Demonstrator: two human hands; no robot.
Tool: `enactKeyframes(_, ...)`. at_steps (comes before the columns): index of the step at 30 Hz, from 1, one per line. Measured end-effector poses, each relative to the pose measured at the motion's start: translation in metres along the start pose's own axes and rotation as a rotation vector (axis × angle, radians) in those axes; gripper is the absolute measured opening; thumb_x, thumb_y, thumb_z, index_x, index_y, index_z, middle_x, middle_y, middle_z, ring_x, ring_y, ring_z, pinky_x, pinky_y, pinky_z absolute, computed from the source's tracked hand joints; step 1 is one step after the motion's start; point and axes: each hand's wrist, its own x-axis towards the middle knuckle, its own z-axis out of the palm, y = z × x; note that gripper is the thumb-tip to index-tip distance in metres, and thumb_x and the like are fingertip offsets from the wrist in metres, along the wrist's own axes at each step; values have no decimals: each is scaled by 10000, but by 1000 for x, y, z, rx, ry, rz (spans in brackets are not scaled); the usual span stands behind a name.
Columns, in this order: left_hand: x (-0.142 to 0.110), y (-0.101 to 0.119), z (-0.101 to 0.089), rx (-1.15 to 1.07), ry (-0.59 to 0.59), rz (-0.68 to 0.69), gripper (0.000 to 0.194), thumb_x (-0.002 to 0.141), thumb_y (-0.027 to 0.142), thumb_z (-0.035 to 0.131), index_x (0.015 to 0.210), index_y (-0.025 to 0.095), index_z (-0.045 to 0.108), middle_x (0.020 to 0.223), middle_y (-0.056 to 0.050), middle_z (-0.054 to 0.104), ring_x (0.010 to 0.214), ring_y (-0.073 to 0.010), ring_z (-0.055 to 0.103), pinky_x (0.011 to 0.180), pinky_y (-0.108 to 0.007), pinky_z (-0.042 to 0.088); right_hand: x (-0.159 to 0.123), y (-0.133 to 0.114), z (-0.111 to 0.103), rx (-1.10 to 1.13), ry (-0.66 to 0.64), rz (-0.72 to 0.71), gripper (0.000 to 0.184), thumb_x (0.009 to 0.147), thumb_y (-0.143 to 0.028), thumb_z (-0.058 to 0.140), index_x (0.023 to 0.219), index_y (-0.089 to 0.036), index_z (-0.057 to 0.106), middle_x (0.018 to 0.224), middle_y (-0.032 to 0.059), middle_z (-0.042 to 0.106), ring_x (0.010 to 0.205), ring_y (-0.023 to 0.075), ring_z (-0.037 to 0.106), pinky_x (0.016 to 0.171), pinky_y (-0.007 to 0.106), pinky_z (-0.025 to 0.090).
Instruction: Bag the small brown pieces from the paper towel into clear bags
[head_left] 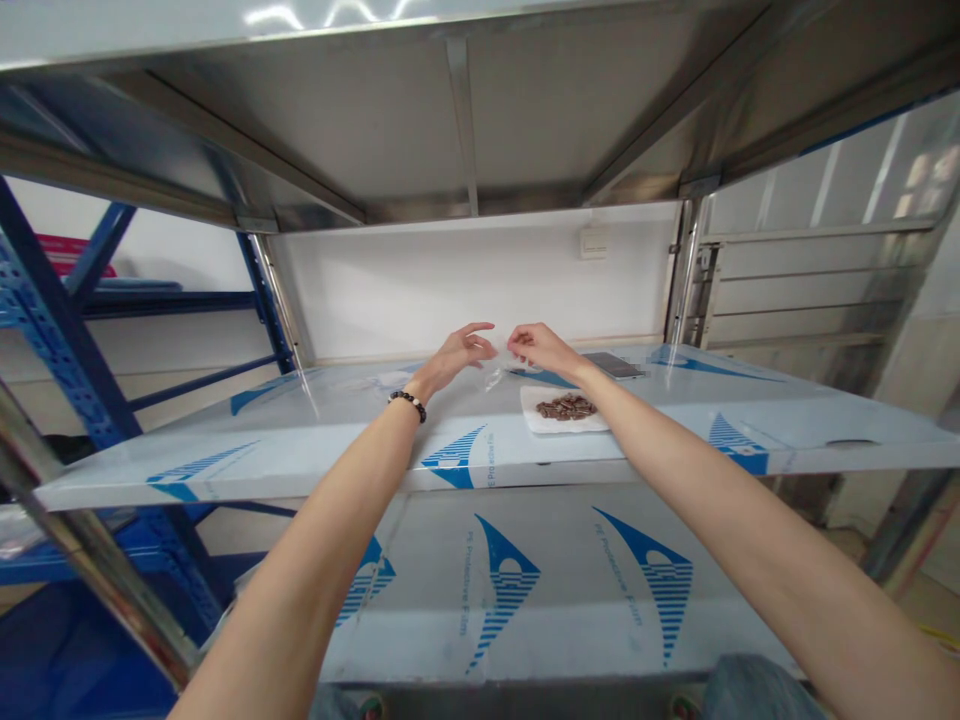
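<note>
A small clear plastic bag (493, 378) hangs between my two hands, above the middle shelf; its outline is faint. My left hand (456, 358), with a dark bead bracelet at the wrist, has its index finger stretched out while thumb and other fingers close on the bag's left side. Thumb and fingertips of my right hand (541, 347) are pinched together at the bag's other side. Under my right forearm lies a white sheet or shallow tray (534, 424) bearing a pile of brown striped seeds (568, 406), which look like sunflower seeds. The forearm covers its right edge.
Behind my right wrist lies a dark flat rectangular object (613, 365). Crumpled clear plastic (379, 381) is on the left of the film-covered shelf (300, 450). A metal shelf (405, 130) hangs low overhead. Steel posts (684, 275) and a blue rack (67, 310) flank the space.
</note>
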Motion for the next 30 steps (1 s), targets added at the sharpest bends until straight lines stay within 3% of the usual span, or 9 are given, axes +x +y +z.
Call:
enactKeyframes(2, -1, -2, 1, 40, -101, -64, 552, 773, 258, 848, 1296, 126, 732, 971, -107, 779, 855, -183, 698, 750, -292, 523, 1, 1, 1, -5, 17, -25, 70, 872, -242, 661, 848, -176, 672, 755, 28, 652, 710, 177, 600, 670, 299, 455)
enactKeyframes(5, -1, -5, 3, 140, -175, -84, 313, 809, 348, 849, 993, 99, 804, 860, -102, 768, 752, -165, 661, 714, -294, 509, 4, 5, 2, -70, 7, -105, 74, 877, -231, 663, 861, -170, 702, 834, 49, 705, 794, 190, 623, 779, 326, 479)
enactKeyframes(8, 1, -8, 2, 206, -102, -32, 288, 825, 390, 823, 766, 115, 765, 722, -63, 717, 666, -137, 600, 690, -286, 480, 6, 6, 3, -163, 70, -196, 101, 895, -211, 645, 908, -165, 733, 929, 72, 743, 857, 202, 635, 867, 348, 478)
enactKeyframes(11, 3, -9, -1, 250, -23, -5, 335, 827, 414, 817, 680, 129, 723, 645, -41, 669, 614, -124, 564, 645, -278, 446, 7, 4, 4, -239, 141, -261, 162, 938, -194, 592, 952, -176, 753, 998, 81, 750, 889, 206, 638, 889, 353, 473)
enactKeyframes(17, 3, -7, 1, 248, -21, 5, 260, 806, 366, 809, 724, 131, 732, 643, -34, 667, 585, -111, 570, 603, -268, 444, 5, -3, 8, -215, 50, -289, 121, 921, -244, 681, 911, -173, 779, 975, 82, 765, 892, 209, 664, 827, 334, 479)
enactKeyframes(22, 5, -6, 8, 226, -87, -28, 224, 757, 279, 789, 920, 127, 771, 830, -87, 789, 710, -159, 716, 670, -281, 550, 3, -5, 12, -218, 48, -249, 87, 853, -224, 720, 811, -164, 768, 884, 76, 762, 814, 195, 666, 767, 319, 478)
enactKeyframes(26, 11, -11, 9, 330, -127, -30, 136, 741, 192, 686, 814, 115, 772, 838, -114, 806, 713, -167, 737, 649, -266, 545, 1, -10, 13, -115, -53, -235, 135, 862, -228, 673, 819, -160, 782, 781, 60, 765, 744, 186, 684, 766, 327, 513)
enactKeyframes(30, 17, -13, 7, 390, -98, 101, 152, 744, 158, 634, 791, 116, 773, 774, -80, 789, 723, -154, 719, 696, -260, 532, 0, -17, 14, -39, -88, -202, 194, 836, -207, 669, 934, -147, 826, 808, 65, 785, 737, 179, 686, 794, 338, 543)
